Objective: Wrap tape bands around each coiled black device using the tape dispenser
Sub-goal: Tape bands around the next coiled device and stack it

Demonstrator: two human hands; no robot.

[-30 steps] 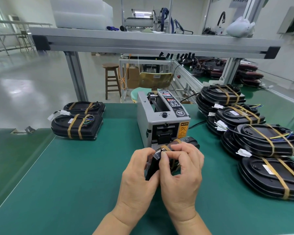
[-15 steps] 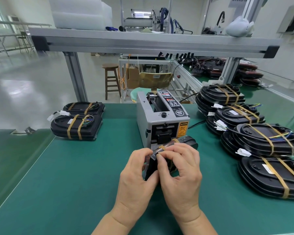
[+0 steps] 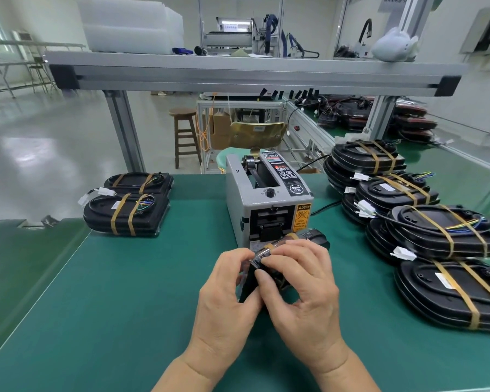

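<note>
While both hands worked on it, the coiled black device (image 3: 313,238) stood on edge just in front of the tape dispenser (image 3: 266,199), over the middle of the green worktop (image 3: 111,321). The hands hid whether its lower edge touched the mat. The left hand (image 3: 224,292) clasped the near side. The right hand (image 3: 306,287) curled over the top, its fingertips pressing an amber tape band (image 3: 268,246) onto the rim. Holding it edge-up probably exposed the narrow rim so that tape could be carried round and smoothed, with the dispenser close by for the next strip. Its long axis ran from low and left, near the person, up and away to the right, so the far end pointed past the dispenser's outlet. Banded devices lay in the left stack (image 3: 128,213) and the right stacks (image 3: 436,230).
</note>
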